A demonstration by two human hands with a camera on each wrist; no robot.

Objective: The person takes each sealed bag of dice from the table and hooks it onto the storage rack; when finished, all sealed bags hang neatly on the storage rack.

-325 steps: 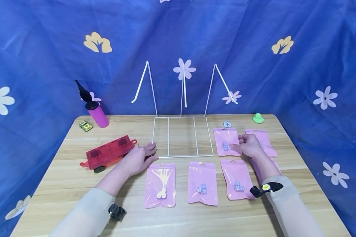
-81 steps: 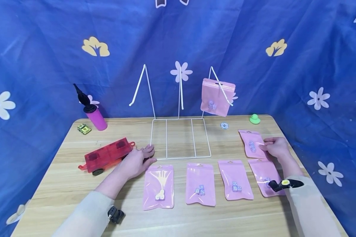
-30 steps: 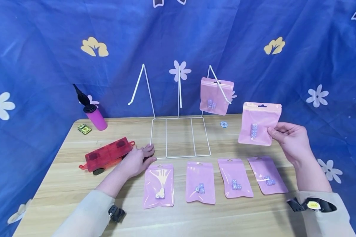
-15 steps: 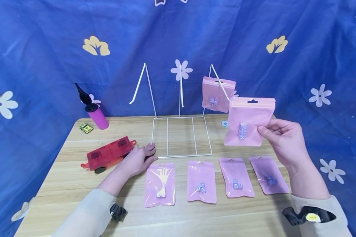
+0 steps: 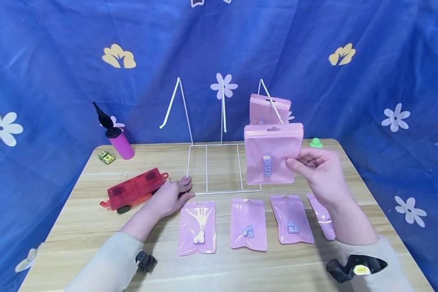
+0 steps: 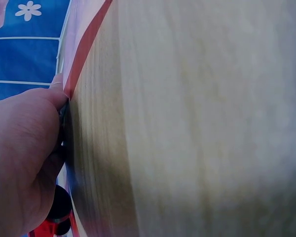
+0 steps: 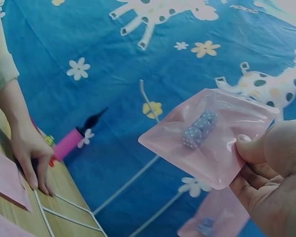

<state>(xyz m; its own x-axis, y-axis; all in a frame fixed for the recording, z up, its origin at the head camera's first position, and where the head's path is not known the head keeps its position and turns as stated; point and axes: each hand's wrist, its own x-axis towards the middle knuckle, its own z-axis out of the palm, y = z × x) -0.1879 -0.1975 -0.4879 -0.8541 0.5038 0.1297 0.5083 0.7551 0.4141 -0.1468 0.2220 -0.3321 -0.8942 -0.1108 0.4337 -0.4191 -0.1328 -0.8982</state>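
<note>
Right hand point(image 5: 323, 172) pinches pink pouch point(image 5: 271, 156) above wooden table point(image 5: 255, 269); blue flowered backdrop point(image 5: 219, 44).

Midway along the back edge of the worktop point(image 5: 222, 271) stands the rack point(image 5: 206, 168), a hanging bag point(image 5: 264, 110) on its right prong point(image 5: 271, 101), a held bag point(image 5: 277, 156) before it. Four bags point(image 5: 241, 219) run from before the rack toward the right edge. Car point(image 5: 106, 157) and pump point(image 5: 122, 145) sit near the back left corner, trailer point(image 5: 133, 188) before them; duck point(image 5: 315, 143) near back right.
</note>
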